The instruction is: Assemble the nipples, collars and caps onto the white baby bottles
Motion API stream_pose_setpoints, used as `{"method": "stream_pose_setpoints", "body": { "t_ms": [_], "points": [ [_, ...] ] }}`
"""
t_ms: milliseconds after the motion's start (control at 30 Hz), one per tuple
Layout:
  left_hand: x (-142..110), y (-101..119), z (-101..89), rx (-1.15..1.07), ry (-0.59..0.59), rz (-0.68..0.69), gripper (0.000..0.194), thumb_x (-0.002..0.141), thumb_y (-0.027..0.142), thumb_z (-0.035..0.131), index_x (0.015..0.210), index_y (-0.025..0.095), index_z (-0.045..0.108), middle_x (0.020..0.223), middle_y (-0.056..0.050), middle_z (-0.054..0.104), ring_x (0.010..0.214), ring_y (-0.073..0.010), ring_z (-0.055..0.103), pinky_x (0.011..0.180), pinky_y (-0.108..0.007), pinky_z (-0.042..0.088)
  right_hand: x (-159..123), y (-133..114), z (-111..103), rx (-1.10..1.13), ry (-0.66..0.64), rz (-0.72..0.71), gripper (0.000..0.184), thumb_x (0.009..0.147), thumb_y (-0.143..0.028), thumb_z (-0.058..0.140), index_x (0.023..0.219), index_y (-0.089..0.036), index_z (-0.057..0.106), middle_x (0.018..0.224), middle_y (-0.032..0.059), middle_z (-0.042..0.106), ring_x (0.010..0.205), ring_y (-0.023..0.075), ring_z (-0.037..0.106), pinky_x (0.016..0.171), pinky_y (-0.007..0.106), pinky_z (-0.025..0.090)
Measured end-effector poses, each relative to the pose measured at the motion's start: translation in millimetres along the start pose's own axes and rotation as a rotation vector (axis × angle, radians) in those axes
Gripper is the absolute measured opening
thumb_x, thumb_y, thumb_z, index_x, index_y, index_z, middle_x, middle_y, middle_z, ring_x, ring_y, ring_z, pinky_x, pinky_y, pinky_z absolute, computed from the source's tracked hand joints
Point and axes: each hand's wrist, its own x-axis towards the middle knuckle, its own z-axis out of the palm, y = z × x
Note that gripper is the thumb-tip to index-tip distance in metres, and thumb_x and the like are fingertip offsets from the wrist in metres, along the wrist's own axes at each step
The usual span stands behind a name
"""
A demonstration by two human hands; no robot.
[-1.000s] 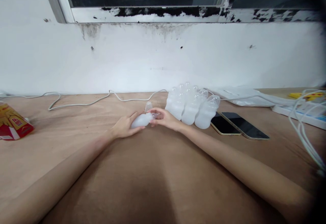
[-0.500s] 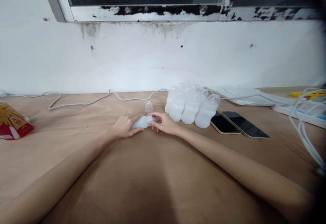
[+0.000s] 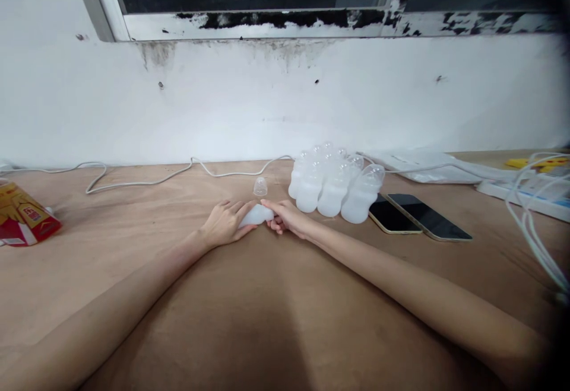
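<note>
My left hand (image 3: 227, 223) is wrapped over the body of a translucent white baby bottle (image 3: 255, 216), which lies tilted on its side low over the table. At the bottle's right end, my right hand (image 3: 285, 216) is closed around the neck, thumb along the top and fingers curled underneath. Those fingers hide the tip of the bottle. Just behind both hands a clear dome cap (image 3: 260, 187) stands on the table. To the right of my right hand, several similar bottles (image 3: 332, 183) with clear dome caps stand upright in a tight group.
Two phones (image 3: 430, 217) lie flat beside the bottle group. A white cable (image 3: 146, 183) runs along the wall's foot. A red and yellow carton (image 3: 29, 213) is at far left. On the right are a plastic bag (image 3: 423, 167), a power strip (image 3: 521, 201) and looped cords (image 3: 528, 231).
My right hand has shifted from the bottle's mouth to a closer grip, its fingers curling in more. The bottle has moved slightly right with my left hand. The clear cap stays put.
</note>
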Motion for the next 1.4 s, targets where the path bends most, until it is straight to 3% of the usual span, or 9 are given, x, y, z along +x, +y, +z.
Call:
{"method": "stream_pose_setpoints", "body": {
  "t_ms": [133, 233, 367, 467, 533, 867, 1033, 1267, 1400],
  "points": [
    [-1, -2, 2.0, -0.102, 0.011, -0.106, 0.047, 0.078, 0.046, 0.040, 0.112, 0.014, 0.042, 0.101, -0.012, 0.057, 0.090, -0.0238, 0.055, 0.075, -0.033, 0.042, 6, 3, -5, -0.243, 0.082, -0.148, 0.047, 0.071, -0.059, 0.042, 0.066, -0.014, 0.056, 0.053, 0.0033, 0.056, 0.036, 0.0084, 0.048, 0.027, 0.017, 0.033],
    [-3, -5, 4.5, -0.190, 0.004, -0.296, 0.051, 0.077, 0.050, 0.039, 0.114, 0.016, 0.040, 0.099, -0.010, 0.059, 0.086, -0.0250, 0.057, 0.070, -0.034, 0.044, 18, 1, -10, -0.294, 0.329, -0.356, 0.048, 0.079, -0.054, 0.029, 0.083, -0.016, 0.057, 0.069, 0.0058, 0.059, 0.050, 0.0117, 0.054, 0.031, 0.018, 0.036],
    [-4, -8, 6.2, -0.333, 0.071, -0.486, 0.048, 0.078, 0.049, 0.037, 0.116, 0.020, 0.036, 0.105, -0.006, 0.057, 0.088, -0.0242, 0.057, 0.072, -0.034, 0.044, 46, 4, -13, -0.371, 0.578, -0.546, 0.034, 0.082, -0.035, 0.030, 0.107, -0.017, 0.045, 0.098, 0.0091, 0.055, 0.082, 0.0168, 0.056, 0.059, 0.029, 0.049],
    [-3, -10, 7.0, -0.372, 0.108, -0.528, 0.045, 0.078, 0.047, 0.037, 0.114, 0.021, 0.037, 0.105, -0.005, 0.057, 0.089, -0.0238, 0.057, 0.074, -0.033, 0.044, 64, 10, -11, -0.774, 0.485, -0.641, 0.039, 0.074, -0.023, 0.044, 0.112, -0.016, 0.044, 0.117, 0.0105, 0.045, 0.109, 0.0207, 0.041, 0.091, 0.037, 0.035],
    [-2, -10, 7.7, -0.375, 0.100, -0.527, 0.044, 0.078, 0.047, 0.038, 0.113, 0.020, 0.038, 0.104, -0.006, 0.058, 0.088, -0.0240, 0.057, 0.074, -0.034, 0.044, 67, 13, -10, -0.982, 0.376, -0.628, 0.039, 0.073, -0.020, 0.046, 0.111, -0.015, 0.046, 0.124, 0.0107, 0.038, 0.115, 0.0228, 0.034, 0.096, 0.038, 0.029],
    [-3, -11, 8.3, -0.421, 0.113, -0.488, 0.045, 0.079, 0.045, 0.037, 0.115, 0.020, 0.037, 0.108, -0.006, 0.056, 0.091, -0.0233, 0.056, 0.078, -0.034, 0.042, -1, 16, -4, -1.286, 0.279, -0.743, 0.023, 0.080, -0.024, 0.039, 0.098, -0.020, 0.053, 0.109, 0.0112, 0.039, 0.090, 0.0208, 0.047, 0.078, 0.037, 0.042],
    [-4, -13, 7.4, -0.448, 0.097, -0.446, 0.043, 0.080, 0.044, 0.037, 0.114, 0.018, 0.039, 0.109, -0.006, 0.055, 0.092, -0.0222, 0.055, 0.079, -0.034, 0.041, -14, 18, -6, -1.105, 0.246, -0.681, 0.029, 0.078, -0.032, 0.044, 0.105, -0.022, 0.047, 0.100, 0.0079, 0.044, 0.077, 0.0174, 0.051, 0.071, 0.035, 0.044],
    [-2, -12, 6.0, -0.456, 0.080, -0.460, 0.045, 0.079, 0.045, 0.037, 0.115, 0.018, 0.039, 0.108, -0.006, 0.055, 0.092, -0.0221, 0.054, 0.078, -0.033, 0.041, 4, 15, -15, 0.078, 0.143, -0.360, 0.025, 0.076, -0.040, 0.045, 0.095, -0.023, 0.041, 0.085, 0.0017, 0.050, 0.066, 0.0126, 0.055, 0.048, 0.024, 0.043],
    [-2, -12, 6.0, -0.456, 0.087, -0.448, 0.044, 0.079, 0.045, 0.037, 0.114, 0.018, 0.040, 0.108, -0.006, 0.055, 0.091, -0.0218, 0.055, 0.077, -0.032, 0.041, 4, 14, -14, 0.325, 0.105, -0.309, 0.025, 0.073, -0.037, 0.052, 0.090, -0.022, 0.042, 0.085, 0.0011, 0.053, 0.069, 0.0126, 0.057, 0.052, 0.023, 0.044]
  ]
}}
